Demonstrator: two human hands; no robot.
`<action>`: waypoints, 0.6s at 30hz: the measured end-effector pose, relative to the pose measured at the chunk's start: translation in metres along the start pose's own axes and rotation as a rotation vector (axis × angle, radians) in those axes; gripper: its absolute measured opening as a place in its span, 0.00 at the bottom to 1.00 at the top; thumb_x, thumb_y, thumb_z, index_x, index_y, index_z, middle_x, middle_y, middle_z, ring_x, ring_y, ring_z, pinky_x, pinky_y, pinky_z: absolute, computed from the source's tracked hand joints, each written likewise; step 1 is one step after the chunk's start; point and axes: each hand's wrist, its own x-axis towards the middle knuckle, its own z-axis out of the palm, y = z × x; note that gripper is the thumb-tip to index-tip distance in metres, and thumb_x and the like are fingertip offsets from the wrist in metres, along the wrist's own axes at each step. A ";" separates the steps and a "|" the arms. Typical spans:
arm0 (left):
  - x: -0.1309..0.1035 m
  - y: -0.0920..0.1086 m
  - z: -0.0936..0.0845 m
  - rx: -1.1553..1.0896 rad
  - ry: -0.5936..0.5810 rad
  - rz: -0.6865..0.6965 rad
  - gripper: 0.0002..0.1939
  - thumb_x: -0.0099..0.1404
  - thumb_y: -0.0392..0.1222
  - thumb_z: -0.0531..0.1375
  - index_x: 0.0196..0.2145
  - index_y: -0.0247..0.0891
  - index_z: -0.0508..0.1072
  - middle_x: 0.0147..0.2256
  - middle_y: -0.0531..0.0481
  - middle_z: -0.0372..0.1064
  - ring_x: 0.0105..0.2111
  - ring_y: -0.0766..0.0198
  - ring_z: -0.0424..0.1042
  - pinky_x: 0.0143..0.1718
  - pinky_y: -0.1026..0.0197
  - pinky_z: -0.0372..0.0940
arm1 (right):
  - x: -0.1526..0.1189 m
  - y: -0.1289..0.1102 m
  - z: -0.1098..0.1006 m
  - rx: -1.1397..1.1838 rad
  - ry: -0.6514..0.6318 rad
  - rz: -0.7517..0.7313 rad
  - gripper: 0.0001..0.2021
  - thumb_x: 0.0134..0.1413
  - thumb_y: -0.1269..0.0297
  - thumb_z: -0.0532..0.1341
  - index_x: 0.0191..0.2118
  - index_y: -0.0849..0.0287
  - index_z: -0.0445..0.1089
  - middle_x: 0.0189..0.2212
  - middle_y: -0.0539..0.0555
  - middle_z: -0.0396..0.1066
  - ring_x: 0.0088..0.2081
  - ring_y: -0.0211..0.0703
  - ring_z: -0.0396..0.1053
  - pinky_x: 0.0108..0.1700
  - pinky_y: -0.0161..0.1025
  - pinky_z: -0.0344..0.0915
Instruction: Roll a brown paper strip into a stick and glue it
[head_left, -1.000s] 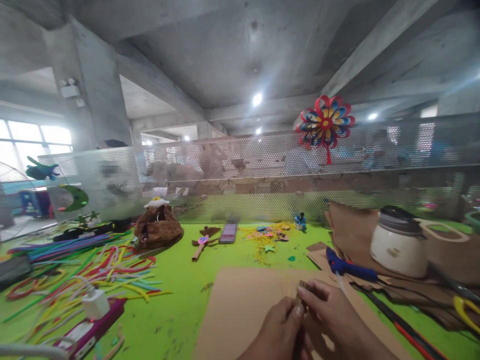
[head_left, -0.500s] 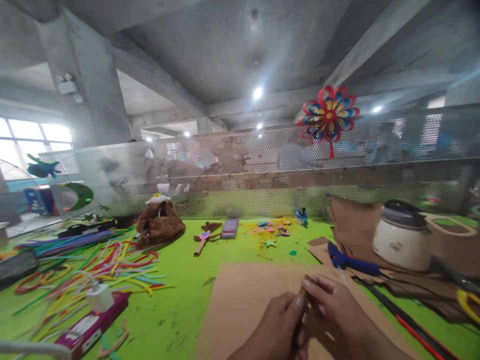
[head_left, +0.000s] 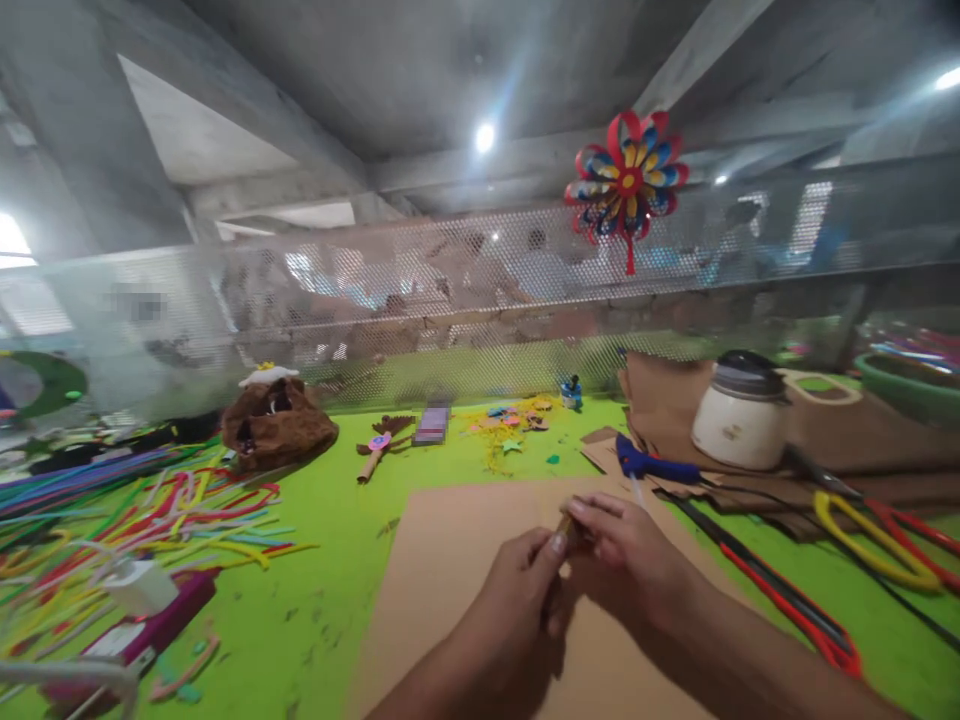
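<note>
**View swings right, hold on the piece stays**

Our view tips down and swings right, bringing a green bowl [head_left: 911, 385] in beyond the right grip [head_left: 626, 530], far to its right. The hold itself looks much the same: both grips stay together, so the change lies mostly in where we look, and the handwork seems to carry on.

Our left grip [head_left: 525, 575] is nearly closed, thumb and fingers pinching a small brown piece [head_left: 571, 528]. Our right grip pinches it too, fingertips at its upper end. The piece sits between the grips, tilted and partly hidden; we cannot tell how it is folded or rolled.

Beneath both grips, the tan card [head_left: 442, 560] lies on the desk [head_left: 330, 610]. Just beyond the right grip and to its right is the glue gun [head_left: 664, 467], with brown paper [head_left: 660, 400] and a white pot [head_left: 735, 425] behind. Farther right are yellow-handled scissors [head_left: 930, 582].

Well left of the left grip lie colored stems [head_left: 262, 545]. Ahead of it and to its left rests a twig figure [head_left: 371, 462], and straight ahead of both grips are yellow shreds [head_left: 495, 455].
</note>
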 end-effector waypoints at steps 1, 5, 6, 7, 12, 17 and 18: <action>-0.001 0.001 0.001 -0.035 0.026 -0.008 0.24 0.58 0.64 0.57 0.31 0.39 0.62 0.14 0.63 0.48 0.12 0.74 0.48 0.15 0.67 0.44 | 0.000 -0.002 0.000 0.002 0.004 -0.020 0.16 0.44 0.54 0.69 0.26 0.61 0.69 0.22 0.49 0.67 0.26 0.38 0.64 0.31 0.34 0.61; -0.003 0.006 0.001 -0.032 -0.051 -0.057 0.22 0.60 0.62 0.56 0.33 0.39 0.63 0.14 0.63 0.48 0.13 0.73 0.47 0.16 0.67 0.44 | 0.004 -0.005 -0.003 0.046 0.005 0.016 0.19 0.49 0.48 0.64 0.27 0.62 0.70 0.23 0.52 0.69 0.27 0.39 0.64 0.32 0.36 0.63; -0.004 0.008 0.001 -0.013 -0.064 -0.054 0.22 0.60 0.62 0.57 0.32 0.39 0.63 0.14 0.63 0.48 0.13 0.73 0.47 0.16 0.67 0.44 | 0.005 -0.005 -0.004 0.059 0.002 0.012 0.19 0.49 0.48 0.64 0.27 0.63 0.71 0.23 0.52 0.69 0.26 0.39 0.64 0.32 0.36 0.63; -0.004 0.010 0.001 0.005 -0.070 -0.048 0.22 0.59 0.62 0.58 0.32 0.38 0.64 0.15 0.63 0.48 0.14 0.74 0.47 0.17 0.67 0.44 | 0.006 -0.005 -0.005 0.067 -0.001 0.002 0.18 0.49 0.50 0.65 0.26 0.63 0.71 0.23 0.52 0.69 0.26 0.39 0.64 0.31 0.36 0.62; -0.003 0.009 -0.001 0.044 -0.054 -0.015 0.21 0.61 0.61 0.57 0.34 0.38 0.64 0.16 0.63 0.47 0.16 0.73 0.47 0.19 0.67 0.44 | 0.005 -0.011 -0.007 0.020 0.064 -0.068 0.11 0.43 0.59 0.68 0.26 0.63 0.73 0.23 0.51 0.69 0.27 0.38 0.63 0.31 0.35 0.60; 0.002 0.003 -0.006 0.078 -0.087 -0.029 0.23 0.60 0.62 0.57 0.33 0.37 0.64 0.15 0.63 0.48 0.15 0.73 0.46 0.18 0.66 0.41 | 0.004 -0.019 -0.005 -0.033 0.171 -0.086 0.11 0.37 0.61 0.71 0.24 0.63 0.72 0.22 0.49 0.66 0.27 0.37 0.61 0.30 0.34 0.56; 0.002 0.003 -0.006 0.093 -0.089 -0.012 0.23 0.61 0.62 0.56 0.33 0.37 0.65 0.16 0.63 0.47 0.15 0.73 0.45 0.18 0.66 0.41 | 0.004 -0.019 -0.004 -0.036 0.176 -0.088 0.12 0.37 0.60 0.71 0.23 0.63 0.71 0.21 0.48 0.65 0.26 0.36 0.61 0.29 0.34 0.56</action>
